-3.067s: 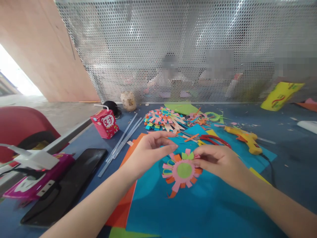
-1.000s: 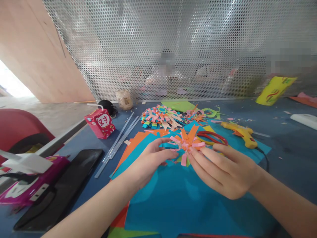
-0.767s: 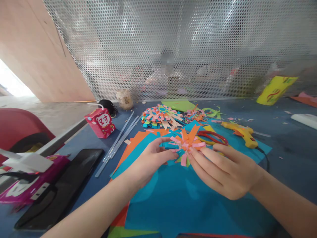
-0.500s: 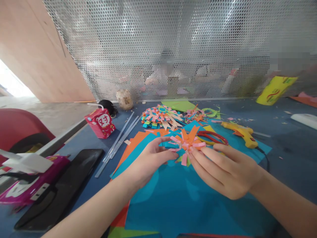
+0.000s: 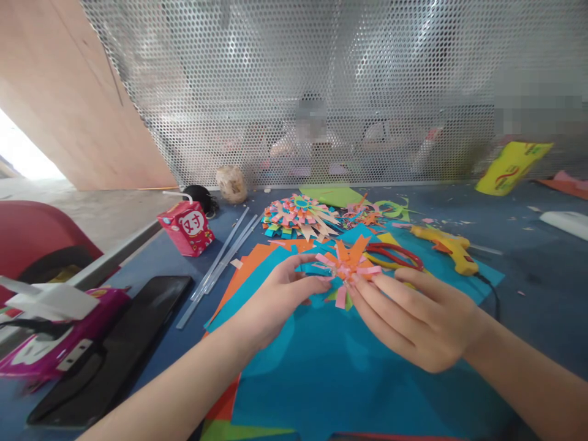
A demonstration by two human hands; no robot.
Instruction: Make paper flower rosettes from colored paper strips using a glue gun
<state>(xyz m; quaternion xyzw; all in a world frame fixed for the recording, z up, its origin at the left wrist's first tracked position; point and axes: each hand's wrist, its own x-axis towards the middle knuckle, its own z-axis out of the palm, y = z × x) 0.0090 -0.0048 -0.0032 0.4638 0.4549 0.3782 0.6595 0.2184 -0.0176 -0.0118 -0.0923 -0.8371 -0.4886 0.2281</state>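
Observation:
A small paper flower (image 5: 351,260) with orange, pink and green strips is held between my two hands above a blue paper sheet (image 5: 349,373). Its back faces up, and shiny clear bits show near its left side. My left hand (image 5: 287,285) pinches the flower's left edge with thumb and forefinger. From the right, my right hand (image 5: 413,312) presses its fingertips on the flower's centre and lower right. Just behind the flower lie red-handled scissors (image 5: 397,252), partly covered. A yellow glue gun (image 5: 450,246) rests on blue paper to the right.
Behind the hands sit a large layered paper flower (image 5: 298,214) and paper scraps (image 5: 365,214). On the left are clear glue sticks (image 5: 218,269), a red drink carton (image 5: 187,228), a black phone (image 5: 113,349) and a purple power strip (image 5: 68,337). A perforated metal screen (image 5: 275,79) stands behind.
Over three seconds the flower has been turned from its green-centred front to its back, and my right hand has shifted onto its centre. In the last second both hands barely move.

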